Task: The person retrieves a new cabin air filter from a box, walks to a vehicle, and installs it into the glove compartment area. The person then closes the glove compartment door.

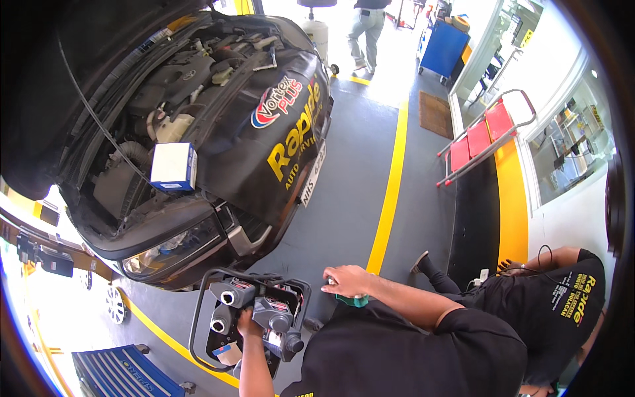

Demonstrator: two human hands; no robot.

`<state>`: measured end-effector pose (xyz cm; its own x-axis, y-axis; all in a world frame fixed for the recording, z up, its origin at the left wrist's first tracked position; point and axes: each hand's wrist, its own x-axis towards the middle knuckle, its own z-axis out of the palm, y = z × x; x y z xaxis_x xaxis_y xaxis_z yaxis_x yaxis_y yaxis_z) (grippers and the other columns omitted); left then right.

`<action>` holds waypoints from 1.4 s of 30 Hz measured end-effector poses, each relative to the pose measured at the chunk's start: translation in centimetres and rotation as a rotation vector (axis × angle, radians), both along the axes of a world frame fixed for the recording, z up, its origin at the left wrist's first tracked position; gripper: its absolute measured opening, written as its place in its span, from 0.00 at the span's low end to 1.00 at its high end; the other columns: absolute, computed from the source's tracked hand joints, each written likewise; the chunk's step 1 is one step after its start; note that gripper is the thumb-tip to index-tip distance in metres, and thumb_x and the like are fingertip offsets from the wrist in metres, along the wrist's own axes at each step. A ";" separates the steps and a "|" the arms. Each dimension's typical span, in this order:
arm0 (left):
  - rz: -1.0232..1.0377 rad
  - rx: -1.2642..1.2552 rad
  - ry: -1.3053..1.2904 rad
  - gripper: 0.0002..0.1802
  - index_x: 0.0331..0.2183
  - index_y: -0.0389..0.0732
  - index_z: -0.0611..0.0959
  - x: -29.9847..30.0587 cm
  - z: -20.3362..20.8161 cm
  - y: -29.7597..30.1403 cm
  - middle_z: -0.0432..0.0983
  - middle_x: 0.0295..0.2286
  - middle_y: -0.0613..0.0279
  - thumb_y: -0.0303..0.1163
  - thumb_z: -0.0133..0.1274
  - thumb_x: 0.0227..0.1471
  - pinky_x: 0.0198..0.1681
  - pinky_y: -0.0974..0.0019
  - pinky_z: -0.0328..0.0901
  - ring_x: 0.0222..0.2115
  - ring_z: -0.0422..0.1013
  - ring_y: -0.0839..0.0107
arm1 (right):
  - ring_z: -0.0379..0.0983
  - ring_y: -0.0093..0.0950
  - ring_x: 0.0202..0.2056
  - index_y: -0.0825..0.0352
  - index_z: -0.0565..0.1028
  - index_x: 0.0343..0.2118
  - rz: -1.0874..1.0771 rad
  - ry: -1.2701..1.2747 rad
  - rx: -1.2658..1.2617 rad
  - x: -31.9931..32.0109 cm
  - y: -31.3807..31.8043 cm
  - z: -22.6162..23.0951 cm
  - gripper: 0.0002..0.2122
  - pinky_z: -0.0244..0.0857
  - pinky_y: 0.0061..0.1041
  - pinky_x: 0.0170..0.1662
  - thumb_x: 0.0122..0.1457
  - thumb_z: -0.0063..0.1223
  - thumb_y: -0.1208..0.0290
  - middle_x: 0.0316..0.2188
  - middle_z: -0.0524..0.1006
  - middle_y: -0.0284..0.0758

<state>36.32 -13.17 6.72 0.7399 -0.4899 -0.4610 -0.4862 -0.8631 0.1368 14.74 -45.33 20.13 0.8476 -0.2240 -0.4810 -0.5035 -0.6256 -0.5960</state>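
Observation:
My left hand point(247, 323) reaches down among the grey bottles in a black wheeled caddy point(196, 317). Its fingers are mostly hidden between them. A grey bottle with a pale round neck point(221, 317) is right beside it, and another grey bottle point(274, 312) with a dark red label leans to its right. My right hand point(345, 281) is held in front of my black shirt, with its fingers curled. A green cloth point(354, 301) shows beneath its palm. Something small and pale near the fingertips is too small to make out.
A dark car point(192, 251) stands with its hood up and a cover over its front. A white and blue box point(173, 167) rests on its edge. To the right are a person in black point(509, 317) and a red step ladder point(479, 140). A blue-striped creeper point(126, 372) lies lower left.

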 end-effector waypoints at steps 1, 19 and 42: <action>0.057 0.032 -0.087 0.15 0.39 0.47 0.83 -0.1 0.7 -0.1 0.76 0.43 0.53 0.42 0.58 0.49 0.45 0.55 0.72 0.44 0.76 0.53 | 0.77 0.44 0.43 0.63 0.71 0.48 0.012 -0.007 0.013 0.5 0.4 0.4 0.24 0.70 0.41 0.46 0.61 0.49 0.45 0.39 0.80 0.43; 0.359 -0.463 -0.243 0.23 0.36 0.34 0.74 -4.6 23.1 11.0 0.67 0.40 0.45 0.26 0.64 0.35 0.42 0.52 0.70 0.39 0.72 0.45 | 0.77 0.44 0.39 0.66 0.73 0.43 0.039 -0.203 0.055 2.0 10.4 2.8 0.19 0.69 0.38 0.42 0.58 0.59 0.57 0.34 0.79 0.45; -0.231 -0.519 -0.468 0.30 0.45 0.37 0.73 5.3 11.3 9.2 0.66 0.41 0.46 0.44 0.65 0.46 0.44 0.53 0.71 0.41 0.71 0.48 | 0.74 0.34 0.29 0.69 0.73 0.43 -0.332 -0.193 0.092 -8.2 11.5 0.8 0.17 0.67 0.31 0.35 0.59 0.60 0.61 0.25 0.76 0.40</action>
